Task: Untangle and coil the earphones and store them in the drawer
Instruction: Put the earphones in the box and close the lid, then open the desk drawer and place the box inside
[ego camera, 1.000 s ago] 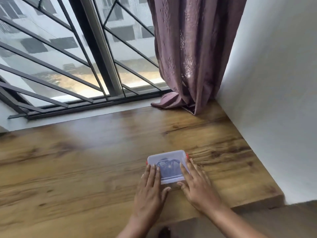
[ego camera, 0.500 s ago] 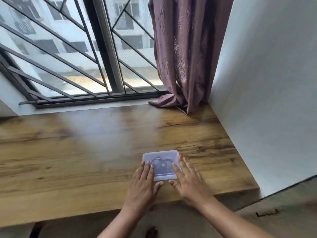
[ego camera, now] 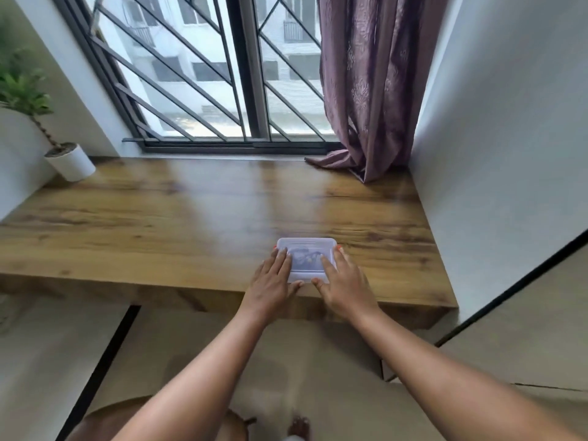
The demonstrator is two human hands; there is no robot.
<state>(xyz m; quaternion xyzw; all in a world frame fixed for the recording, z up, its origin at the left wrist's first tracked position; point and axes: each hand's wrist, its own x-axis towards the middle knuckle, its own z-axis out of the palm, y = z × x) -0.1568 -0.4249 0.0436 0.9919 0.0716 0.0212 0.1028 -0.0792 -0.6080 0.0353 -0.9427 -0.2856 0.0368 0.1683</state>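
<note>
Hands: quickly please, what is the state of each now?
Left hand: open, straight fingers resting on the plastic box.
Right hand: open, flat on the box.

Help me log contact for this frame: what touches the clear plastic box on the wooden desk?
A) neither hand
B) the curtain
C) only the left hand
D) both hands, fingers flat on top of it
D: the left hand and the right hand each lay straight fingers on top of the clear plastic box, which sits on the wooden desk.
</note>
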